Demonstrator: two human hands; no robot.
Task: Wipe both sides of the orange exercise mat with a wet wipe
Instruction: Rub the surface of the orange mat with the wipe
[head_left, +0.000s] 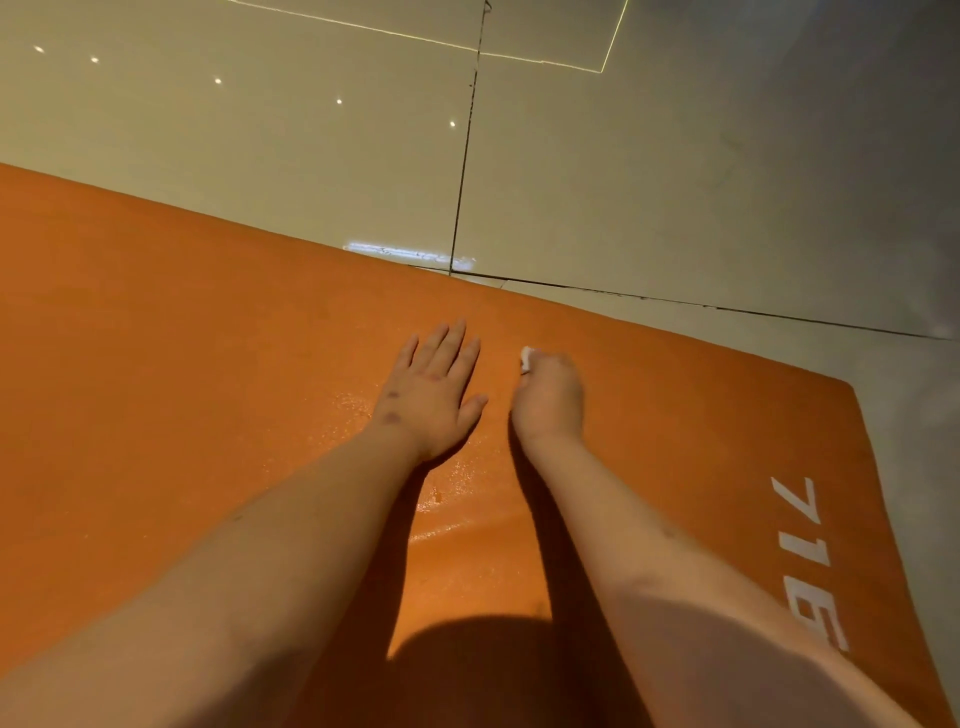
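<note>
The orange exercise mat (182, 364) is lying flat on the tiled floor (649, 182), its far long edge running diagonally across the view and its short end with white lettering (810, 561) sitting off to the right. The left hand (431, 387) is resting palm-down on the mat with fingers straight and spread, pinning it. The right hand (550, 395) is curling round a bunched wet wipe (527, 358), of which only a small white corner is peeking out, and is pressing it onto the mat just beside the left hand, near the far edge.

A damp sheen is glinting close to the wrists, so this patch is probably being worked now. To do the wiping well, the right hand should be sweeping in overlapping strokes out to the edge and corner, while the flat hand is holding the mat from creeping on the slick tiles. Opening the wipe out flatter would likely be covering more surface per stroke. The underside is, I judge, not yet wiped.
</note>
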